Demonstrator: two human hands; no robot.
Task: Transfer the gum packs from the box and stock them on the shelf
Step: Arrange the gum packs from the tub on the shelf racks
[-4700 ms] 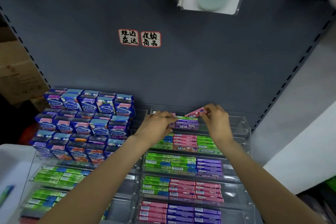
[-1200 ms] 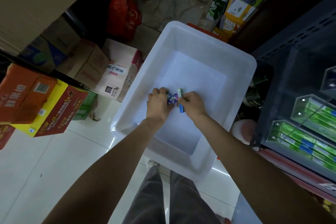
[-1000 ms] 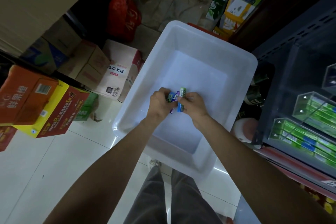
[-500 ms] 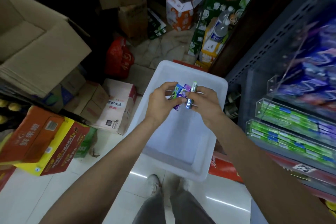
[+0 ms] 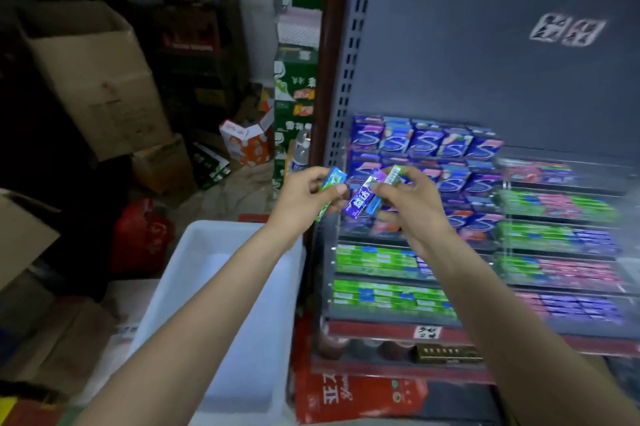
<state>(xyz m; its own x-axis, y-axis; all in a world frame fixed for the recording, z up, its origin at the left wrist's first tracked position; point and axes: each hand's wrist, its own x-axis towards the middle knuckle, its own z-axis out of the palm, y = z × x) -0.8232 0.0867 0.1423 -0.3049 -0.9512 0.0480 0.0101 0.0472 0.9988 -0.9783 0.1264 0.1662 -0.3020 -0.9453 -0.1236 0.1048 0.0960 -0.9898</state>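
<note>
Gum packs in hand, mid-frame, held in front of the shelf and not yet placed. Left hand (image 5: 304,197) pinches a green gum pack (image 5: 330,190). Right hand (image 5: 408,207) grips a purple gum pack (image 5: 362,199), with a blue one just behind it and a green-silver pack (image 5: 393,175) between the upper fingers. So three or four packs in transit; blur makes the exact count unclear.

Progress, as a judgement: late. The white box (image 5: 221,304), lower centre, shows no packs on the visible part of its floor; its near right corner is hidden behind the left forearm. These may be the last packs. What's left is sorting them by colour into matching rows.

Shelf (image 5: 450,62) fills the right half of the frame. Clear acrylic tiers (image 5: 554,218) hold green, pink and purple rows, mostly full. The upper right tier looks sparser, though it is too blurred to be sure. Blue-purple cartons (image 5: 426,143) are stacked at upper centre, just behind the hands.

Clearance: open air between the hands and the tiers, so the approach is unobstructed. Watch the acrylic front lips and dividers: the slots are narrow, so packs need to go in flat and lengthwise. The perforated upright (image 5: 349,79) sits just left of the tiers. The box rim lies close under the left forearm. Cardboard cartons (image 5: 93,79) at upper left are well apart.
</note>
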